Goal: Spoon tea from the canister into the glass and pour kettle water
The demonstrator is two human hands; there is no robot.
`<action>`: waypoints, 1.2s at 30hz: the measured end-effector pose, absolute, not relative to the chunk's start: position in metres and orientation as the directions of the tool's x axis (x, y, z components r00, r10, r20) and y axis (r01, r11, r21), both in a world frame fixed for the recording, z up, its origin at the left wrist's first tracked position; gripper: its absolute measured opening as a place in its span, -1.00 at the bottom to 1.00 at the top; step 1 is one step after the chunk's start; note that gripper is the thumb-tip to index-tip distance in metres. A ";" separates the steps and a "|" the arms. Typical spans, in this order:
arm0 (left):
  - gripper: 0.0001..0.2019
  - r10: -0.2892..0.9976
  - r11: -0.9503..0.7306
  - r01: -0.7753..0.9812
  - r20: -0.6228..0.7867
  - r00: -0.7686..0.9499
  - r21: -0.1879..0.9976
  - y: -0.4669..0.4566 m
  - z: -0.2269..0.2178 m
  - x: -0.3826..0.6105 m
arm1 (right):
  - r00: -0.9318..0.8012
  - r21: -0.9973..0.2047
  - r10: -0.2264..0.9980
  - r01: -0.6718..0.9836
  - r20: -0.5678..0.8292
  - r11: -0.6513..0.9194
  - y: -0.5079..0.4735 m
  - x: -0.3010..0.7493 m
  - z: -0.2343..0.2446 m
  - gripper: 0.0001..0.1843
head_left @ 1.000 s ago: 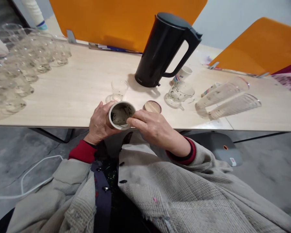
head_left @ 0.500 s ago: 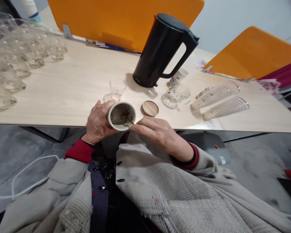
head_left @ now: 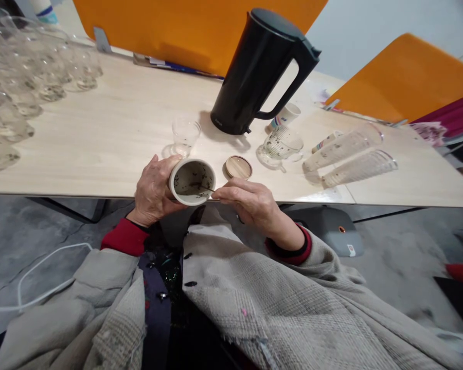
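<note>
My left hand is wrapped round a pale canister, which tilts so its mouth faces me at the table's front edge. Dark bits that look like tea leaves cling to its inner wall. In my right hand, a thin dark stick is pinched between thumb and fingers, its far end inside the canister; its exact kind cannot be made out. A round wooden lid lies on the table just beyond my right hand. Behind the canister stands a clear plastic cup.
A black electric kettle stands at the back. To its right are a glass cup holding leaves, paper cups and two tall stacks of clear cups. Several filled clear cups crowd the left. Orange partitions border the table.
My right hand has shifted slightly right and the stick now lies flatter across the canister mouth. My left hand keeps its hold. The whole view has shifted a little.
</note>
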State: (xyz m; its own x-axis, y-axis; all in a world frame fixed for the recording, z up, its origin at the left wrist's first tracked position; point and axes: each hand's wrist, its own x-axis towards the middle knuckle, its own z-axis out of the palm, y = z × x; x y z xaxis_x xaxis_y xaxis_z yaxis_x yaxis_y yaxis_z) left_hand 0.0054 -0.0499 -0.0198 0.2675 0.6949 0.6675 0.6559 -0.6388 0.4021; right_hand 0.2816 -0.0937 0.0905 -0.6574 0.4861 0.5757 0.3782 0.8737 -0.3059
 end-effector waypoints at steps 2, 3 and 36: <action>0.04 0.685 -0.646 0.655 0.675 0.273 0.391 -0.050 -0.021 0.005 | -0.647 -0.316 0.487 0.371 0.587 0.873 -0.091 0.282 0.093 -0.75; 0.06 0.674 -0.653 0.655 0.685 0.276 0.379 -0.050 -0.021 0.005 | -0.648 -0.296 0.480 0.379 0.592 0.877 -0.090 0.282 0.095 -0.74; 0.04 0.727 -0.616 0.654 0.637 0.258 0.439 -0.050 -0.017 0.010 | -0.609 -0.352 0.570 0.450 0.552 0.821 -0.093 0.286 0.100 -0.75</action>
